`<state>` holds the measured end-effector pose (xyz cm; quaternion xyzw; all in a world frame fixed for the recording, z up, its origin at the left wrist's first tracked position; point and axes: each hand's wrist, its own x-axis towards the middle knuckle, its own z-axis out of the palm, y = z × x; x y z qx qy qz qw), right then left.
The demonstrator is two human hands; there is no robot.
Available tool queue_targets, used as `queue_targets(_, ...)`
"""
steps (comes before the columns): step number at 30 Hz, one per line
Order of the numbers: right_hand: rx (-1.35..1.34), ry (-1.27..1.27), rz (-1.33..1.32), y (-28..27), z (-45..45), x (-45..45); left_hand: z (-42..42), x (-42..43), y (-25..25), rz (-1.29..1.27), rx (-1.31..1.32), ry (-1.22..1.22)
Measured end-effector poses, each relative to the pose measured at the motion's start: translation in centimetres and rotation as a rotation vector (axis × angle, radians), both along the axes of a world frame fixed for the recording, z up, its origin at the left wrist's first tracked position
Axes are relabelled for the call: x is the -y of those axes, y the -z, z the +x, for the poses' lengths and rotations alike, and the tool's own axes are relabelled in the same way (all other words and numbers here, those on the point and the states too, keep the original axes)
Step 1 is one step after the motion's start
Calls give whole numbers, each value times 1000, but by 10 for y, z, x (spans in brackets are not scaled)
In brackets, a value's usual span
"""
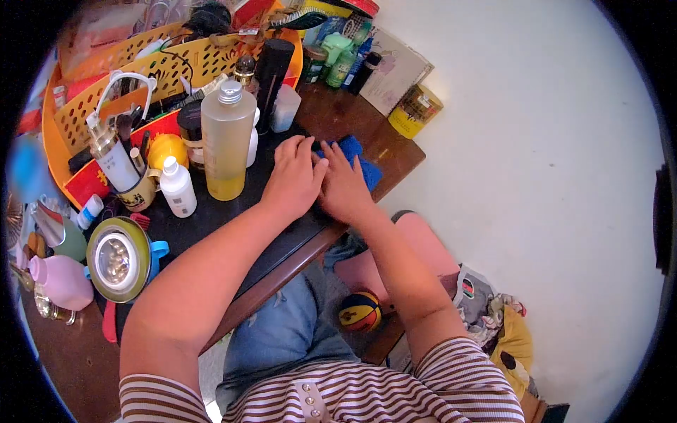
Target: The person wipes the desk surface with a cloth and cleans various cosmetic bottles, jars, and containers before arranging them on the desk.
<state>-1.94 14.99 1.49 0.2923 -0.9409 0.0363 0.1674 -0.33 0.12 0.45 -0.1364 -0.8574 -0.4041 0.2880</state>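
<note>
Both hands rest close together near the right front edge of the dark desk. My left hand (295, 176) lies palm down on the black mat (264, 236), its fingers stretched forward and its thumb against the other hand. My right hand (345, 183) lies on a blue cloth (368, 169), fingers spread, covering part of it. Left of my left hand stands a tall bottle of yellowish liquid (229, 141). A small white pump bottle (177, 189) and a yellow round object (168, 150) are farther left.
Orange perforated baskets (77, 120) fill the back left. A green round container (99, 271) and pink bottle (62, 282) stand at the left. A yellow-labelled jar (416, 111) is near the right corner, by the white wall (550, 176). A small ball (360, 311) lies below the desk.
</note>
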Motion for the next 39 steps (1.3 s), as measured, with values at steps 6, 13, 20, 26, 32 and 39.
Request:
queue_targets(6,39,7,44,-7,36,3,6,1,-3,-63,41,-32)
queue_targets(13,86,52,25,-5,-36,9,1,1,1,-104,3,-64)
queue_targets(20,158,166,38,-10,-118,25,-3,3,3,-80,1,-16)
queue_targets(26,169,229,-36,-8,-111,29,-6,7,4,-34,-27,7)
queue_targets(32,75,118,-48,6,-49,24,4,11,-8,-110,-135,-13)
queue_targets(39,-42,-20,-188,4,52,16,31,3,-45,-124,-120,133)
